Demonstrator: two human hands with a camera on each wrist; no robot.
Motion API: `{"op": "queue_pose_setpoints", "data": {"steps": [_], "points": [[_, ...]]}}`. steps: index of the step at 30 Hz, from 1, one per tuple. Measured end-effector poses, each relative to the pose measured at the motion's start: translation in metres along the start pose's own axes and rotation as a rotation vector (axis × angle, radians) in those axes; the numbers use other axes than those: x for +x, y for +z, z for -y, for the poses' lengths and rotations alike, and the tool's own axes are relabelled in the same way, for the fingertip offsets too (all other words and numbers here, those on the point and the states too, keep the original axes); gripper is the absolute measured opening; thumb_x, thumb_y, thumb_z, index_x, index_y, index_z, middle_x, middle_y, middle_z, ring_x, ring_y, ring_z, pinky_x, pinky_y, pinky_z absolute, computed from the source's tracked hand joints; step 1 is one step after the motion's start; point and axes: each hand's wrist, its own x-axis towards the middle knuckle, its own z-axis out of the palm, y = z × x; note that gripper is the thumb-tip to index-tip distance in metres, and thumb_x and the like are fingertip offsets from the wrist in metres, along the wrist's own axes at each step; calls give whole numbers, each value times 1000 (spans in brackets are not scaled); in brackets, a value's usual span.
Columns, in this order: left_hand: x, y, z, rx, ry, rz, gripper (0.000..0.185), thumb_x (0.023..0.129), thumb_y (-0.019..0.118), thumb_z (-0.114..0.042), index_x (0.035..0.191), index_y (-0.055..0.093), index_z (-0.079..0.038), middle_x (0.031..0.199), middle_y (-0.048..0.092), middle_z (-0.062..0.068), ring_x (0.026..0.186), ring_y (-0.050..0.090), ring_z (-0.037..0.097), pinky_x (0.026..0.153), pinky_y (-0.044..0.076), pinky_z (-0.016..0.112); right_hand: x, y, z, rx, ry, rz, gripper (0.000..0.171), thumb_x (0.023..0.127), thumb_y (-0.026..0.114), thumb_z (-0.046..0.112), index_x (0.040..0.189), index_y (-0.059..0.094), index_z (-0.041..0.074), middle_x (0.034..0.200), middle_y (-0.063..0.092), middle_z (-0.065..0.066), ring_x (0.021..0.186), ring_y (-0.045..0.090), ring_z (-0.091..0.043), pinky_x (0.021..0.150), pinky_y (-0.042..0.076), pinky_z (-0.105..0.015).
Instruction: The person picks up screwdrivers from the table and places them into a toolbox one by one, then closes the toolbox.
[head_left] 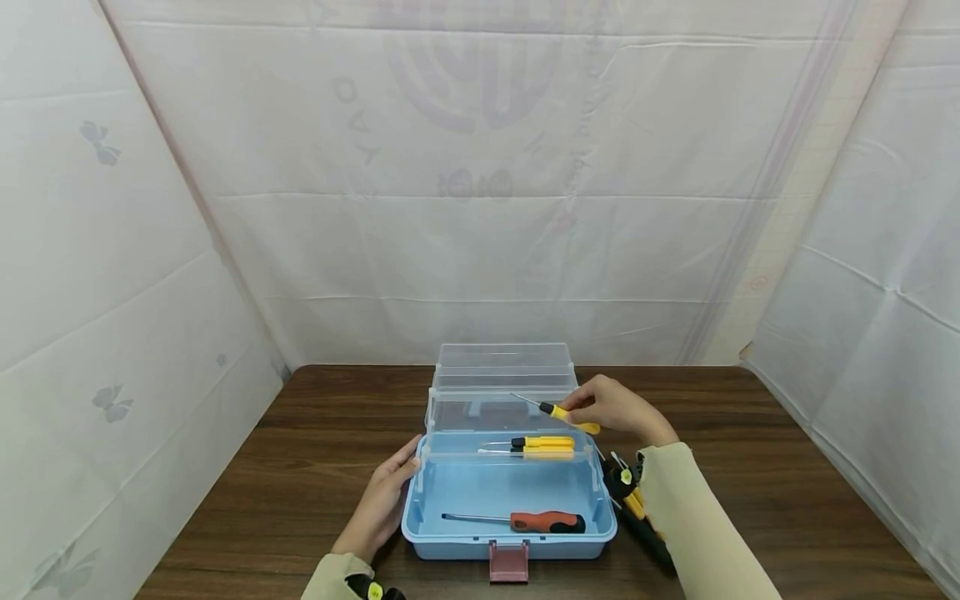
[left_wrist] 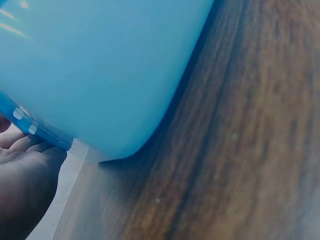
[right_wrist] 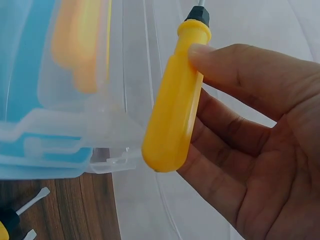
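A light blue toolbox [head_left: 510, 492] stands on the table with its clear lid [head_left: 504, 357] raised. My left hand [head_left: 384, 500] holds its left rim near the back corner; part of this hand shows in the left wrist view beside the blue wall [left_wrist: 100, 75]. Between thumb and fingers, my right hand [head_left: 611, 408] pinches a yellow-handled screwdriver [right_wrist: 175, 110], its shaft pointing left above the clear tray [head_left: 502, 412]. Two yellow-handled screwdrivers [head_left: 543, 442] lie side by side in the tray area. An orange and black screwdriver [head_left: 543, 522] rests along the front of the box floor.
Right of the box, partly under my right sleeve [head_left: 690, 517], several more tools [head_left: 633, 500] with yellow and black handles lie on the wooden table [head_left: 315, 442]. A pink latch [head_left: 508, 562] hangs at the box front. White sheeting [head_left: 480, 250] stands behind and on both sides.
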Motion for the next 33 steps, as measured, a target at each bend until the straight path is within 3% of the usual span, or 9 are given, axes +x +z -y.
{"op": "queue_pose_setpoints", "data": {"steps": [6, 21, 27, 33], "points": [[1, 0, 0, 8, 2, 1, 53, 102, 42, -16, 151, 25, -1, 158, 20, 21, 145, 21, 37, 116, 24, 51, 4, 2, 3, -16, -2, 3, 17, 88, 67, 12, 103, 75, 6, 97, 73, -5, 77, 59, -16, 75, 59, -31], [0, 0, 0, -4, -1, 1, 53, 102, 42, -15, 151, 25, -1, 158, 20, 21, 145, 21, 36, 116, 24, 51, 11, 9, 12, -35, -53, 26, 16, 89, 66, 9, 102, 74, 5, 97, 72, -6, 79, 59, -13, 77, 58, -32], [-1, 1, 0, 2, 1, 3, 54, 102, 42, -16, 151, 25, -1, 158, 20, 21, 145, 21, 37, 116, 24, 51, 12, 12, 16, -22, -43, 30, 16, 89, 65, 9, 102, 74, 6, 97, 72, -5, 79, 57, -14, 75, 56, -30], [0, 0, 0, -2, 2, 6, 53, 102, 42, -15, 151, 25, -1, 158, 19, 21, 145, 20, 37, 116, 23, 51, 15, 16, 18, -6, -31, 36, 17, 89, 65, 6, 103, 74, 4, 99, 72, -6, 82, 59, -13, 81, 57, -34]]}}
